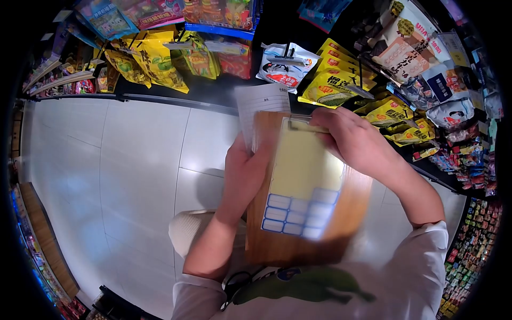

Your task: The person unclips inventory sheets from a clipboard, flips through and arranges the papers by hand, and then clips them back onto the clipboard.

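Observation:
A sheet of sticker labels [305, 160] lies on a brown wooden surface [354, 197] in front of my body. Blue-bordered labels fill its lower part, while the upper part is bare yellowish backing. My left hand [246, 173] is at the sheet's left side, closed on a lined white paper [262, 104] that sticks up past the fingers; its thumb is blurred. At the sheet's top right corner, my right hand [349, 136] is closed, with bent fingers pinching the upper edge. Whether a loose label is between those fingertips is hidden.
A dark shelf edge runs across the top, with yellow snack bags [330, 85], a white bag [285, 66] and more hanging packets [154, 58]. Large bags [416, 53] stand at the right. Pale floor tiles [133, 160] spread at the left; another shelf [37, 240] borders them.

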`<control>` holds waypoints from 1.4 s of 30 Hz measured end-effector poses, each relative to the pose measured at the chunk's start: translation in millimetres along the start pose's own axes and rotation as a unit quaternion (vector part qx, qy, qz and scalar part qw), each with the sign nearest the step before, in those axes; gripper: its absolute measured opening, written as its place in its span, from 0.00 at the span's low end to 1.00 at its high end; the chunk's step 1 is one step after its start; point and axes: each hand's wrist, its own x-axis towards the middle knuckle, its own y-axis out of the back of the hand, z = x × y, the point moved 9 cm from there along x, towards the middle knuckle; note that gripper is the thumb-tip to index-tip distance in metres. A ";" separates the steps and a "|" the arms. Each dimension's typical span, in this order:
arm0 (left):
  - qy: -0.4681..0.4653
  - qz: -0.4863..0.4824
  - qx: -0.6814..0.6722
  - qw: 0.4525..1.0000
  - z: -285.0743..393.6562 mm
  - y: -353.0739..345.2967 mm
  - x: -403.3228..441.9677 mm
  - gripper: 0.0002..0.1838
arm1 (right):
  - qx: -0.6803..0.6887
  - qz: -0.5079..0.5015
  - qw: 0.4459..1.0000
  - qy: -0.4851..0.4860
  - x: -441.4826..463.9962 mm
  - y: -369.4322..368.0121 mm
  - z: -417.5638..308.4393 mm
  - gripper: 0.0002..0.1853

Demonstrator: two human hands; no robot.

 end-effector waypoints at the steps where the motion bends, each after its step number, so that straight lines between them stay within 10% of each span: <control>1: 0.001 -0.006 0.012 1.000 -0.3 -1.3 -0.1 0.17 | -0.001 0.000 1.000 0.000 -0.6 -0.6 0.7 0.19; 7: -0.012 -0.009 -0.003 1.000 -6.5 -2.4 1.7 0.16 | 0.020 0.010 0.999 -0.033 -10.0 -4.2 17.3 0.20; 13: -0.029 0.055 -0.004 0.998 -12.5 -0.7 -5.9 0.16 | 0.044 0.006 0.972 -0.232 -49.1 2.1 68.2 0.52; 21: -0.036 0.025 0.064 0.997 -35.1 -34.7 -17.5 0.16 | 0.150 0.123 0.922 -0.336 -111.1 -20.0 97.7 0.64; 26: -0.017 0.013 -0.013 1.000 -43.5 -33.7 -11.6 0.16 | 0.317 0.159 0.860 -0.368 -136.4 -53.9 110.5 0.61; 42: -0.038 0.004 0.052 0.998 -37.9 -28.8 -4.6 0.19 | -0.079 0.204 0.955 -0.199 -111.4 8.5 61.4 0.41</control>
